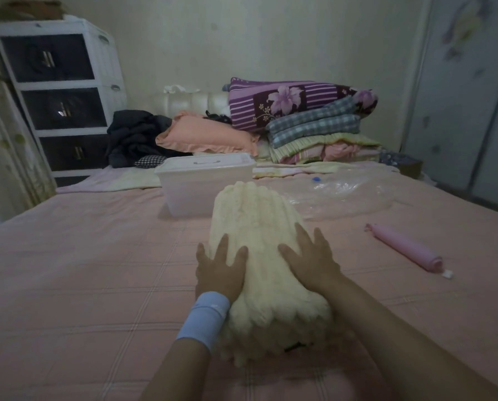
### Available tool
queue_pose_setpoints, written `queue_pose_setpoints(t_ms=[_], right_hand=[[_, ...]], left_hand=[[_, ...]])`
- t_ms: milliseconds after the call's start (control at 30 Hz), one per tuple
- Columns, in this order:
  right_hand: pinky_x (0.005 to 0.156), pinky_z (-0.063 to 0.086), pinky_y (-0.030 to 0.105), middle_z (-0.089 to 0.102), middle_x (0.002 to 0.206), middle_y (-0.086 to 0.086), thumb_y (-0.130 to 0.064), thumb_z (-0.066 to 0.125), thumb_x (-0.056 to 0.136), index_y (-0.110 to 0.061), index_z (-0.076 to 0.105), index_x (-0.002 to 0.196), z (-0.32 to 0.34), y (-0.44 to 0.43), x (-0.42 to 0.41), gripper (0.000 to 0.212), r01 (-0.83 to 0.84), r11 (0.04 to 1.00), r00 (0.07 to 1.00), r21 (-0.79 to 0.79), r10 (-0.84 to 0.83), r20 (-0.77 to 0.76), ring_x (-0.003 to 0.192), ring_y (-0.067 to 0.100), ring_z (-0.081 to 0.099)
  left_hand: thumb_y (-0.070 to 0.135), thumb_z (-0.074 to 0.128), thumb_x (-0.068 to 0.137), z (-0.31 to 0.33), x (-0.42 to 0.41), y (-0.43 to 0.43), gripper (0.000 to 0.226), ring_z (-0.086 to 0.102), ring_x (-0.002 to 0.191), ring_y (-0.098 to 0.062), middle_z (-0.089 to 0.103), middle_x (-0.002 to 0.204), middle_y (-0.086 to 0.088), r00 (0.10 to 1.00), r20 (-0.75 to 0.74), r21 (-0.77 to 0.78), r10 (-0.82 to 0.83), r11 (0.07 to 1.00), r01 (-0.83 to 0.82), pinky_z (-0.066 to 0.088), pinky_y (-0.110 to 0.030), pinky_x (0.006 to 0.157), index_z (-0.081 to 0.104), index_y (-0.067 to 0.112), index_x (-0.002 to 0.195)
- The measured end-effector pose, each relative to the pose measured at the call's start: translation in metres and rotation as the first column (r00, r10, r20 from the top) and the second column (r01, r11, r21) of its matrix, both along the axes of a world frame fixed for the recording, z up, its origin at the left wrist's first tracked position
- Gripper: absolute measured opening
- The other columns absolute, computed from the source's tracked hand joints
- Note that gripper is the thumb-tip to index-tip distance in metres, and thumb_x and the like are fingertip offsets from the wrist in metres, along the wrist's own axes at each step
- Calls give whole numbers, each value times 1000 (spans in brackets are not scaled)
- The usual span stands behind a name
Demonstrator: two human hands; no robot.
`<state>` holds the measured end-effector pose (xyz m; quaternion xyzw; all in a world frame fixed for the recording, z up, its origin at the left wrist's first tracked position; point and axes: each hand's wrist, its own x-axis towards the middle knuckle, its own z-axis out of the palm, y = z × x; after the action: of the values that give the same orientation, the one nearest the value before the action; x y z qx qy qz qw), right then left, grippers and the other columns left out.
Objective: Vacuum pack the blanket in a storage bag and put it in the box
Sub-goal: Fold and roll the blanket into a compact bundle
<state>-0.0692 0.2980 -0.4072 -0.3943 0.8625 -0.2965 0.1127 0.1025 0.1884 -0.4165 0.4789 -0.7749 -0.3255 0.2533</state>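
Observation:
A folded cream fluffy blanket lies in the middle of the pink bed. My left hand presses flat on its left side with fingers spread. My right hand presses flat on its top right, fingers straight. Behind the blanket stands a clear plastic box with its lid on. A clear storage bag with a blue valve lies flat to the right of the box. A pink hand pump lies on the sheet at the right.
The pink checked bed sheet stretches wide to the left. Pillows and folded quilts pile up at the headboard. A white drawer unit stands at the back left, a wardrobe at the right.

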Motion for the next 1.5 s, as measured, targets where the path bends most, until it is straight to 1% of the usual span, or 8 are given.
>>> queue_pose_setpoints(t_ms=[167, 367, 600, 733, 867, 1000, 1100, 1500], right_hand=[[112, 34, 43, 31, 161, 5, -82, 55, 76, -35, 13, 160, 6, 17, -20, 105, 44, 999, 960, 25, -49, 277, 142, 33, 39], [86, 48, 30, 70, 123, -2, -49, 75, 77, -27, 66, 126, 27, 47, -33, 55, 105, 979, 980, -173, -72, 185, 108, 22, 64], [92, 45, 32, 63, 136, -1, -53, 69, 84, -31, 60, 136, 51, 136, -94, 57, 190, 979, 979, -78, -183, 84, 116, 25, 60], [101, 38, 40, 40, 156, 1, -70, 45, 90, -37, 35, 151, 44, 133, -98, 70, 123, 981, 992, 150, -115, -60, 133, 29, 47], [115, 27, 49, 6, 167, 6, -46, 53, 91, -34, 9, 159, 74, 105, -84, 82, 114, 972, 939, 208, -37, -342, 146, 33, 24], [109, 36, 44, 26, 159, 6, -42, 52, 92, -34, 20, 157, 104, 70, -89, 73, 16, 978, 953, 208, 49, -300, 138, 31, 39], [107, 40, 42, 34, 157, 3, -37, 49, 95, -32, 26, 156, 129, 40, -110, 66, -12, 977, 951, 212, 77, -300, 136, 29, 43], [102, 49, 41, 59, 133, 10, -8, 48, 93, -14, 58, 133, 146, -155, -221, 41, 60, 981, 953, 187, 0, -304, 118, 31, 59]], left_hand=[[77, 41, 82, 5, -8, -9, 79, 21, 145, -36, 12, 159, -17, 995, 36, 102, -91, 991, 86, 21, -52, 117, 8, 52, 149], [91, 37, 51, 23, -39, 10, 109, 21, 145, -35, 14, 161, -15, 981, 7, 179, -193, 966, 188, 20, -50, 118, 10, 51, 149], [78, 38, 83, 24, -118, 77, 83, 5, 148, -37, -7, 161, -18, 909, 85, 161, -408, 906, 391, 12, -48, 118, -5, 51, 149], [77, 32, 86, 23, -125, 76, 81, 7, 147, -40, -7, 160, -20, 874, 196, 176, -445, 893, 415, 13, -49, 118, -13, 50, 148], [88, 25, 76, 32, -117, 59, 90, 20, 146, -38, 7, 161, -19, 836, 325, 166, -441, 897, 409, 18, -48, 119, -11, 49, 148], [71, 25, 91, 66, -121, 33, 66, 26, 142, -36, 26, 157, -9, 827, 429, -18, -364, 911, 411, 23, -51, 115, 29, 38, 148], [58, 37, 95, 100, -146, 10, 48, 50, 124, -29, 47, 141, -3, 929, 276, -222, -246, 924, 311, 41, -46, 104, 53, 29, 130], [31, 36, 100, 127, -266, -131, 39, 52, 122, -28, 52, 140, -6, 892, 398, -222, -216, 920, 322, 42, -37, 101, 45, 25, 138]])
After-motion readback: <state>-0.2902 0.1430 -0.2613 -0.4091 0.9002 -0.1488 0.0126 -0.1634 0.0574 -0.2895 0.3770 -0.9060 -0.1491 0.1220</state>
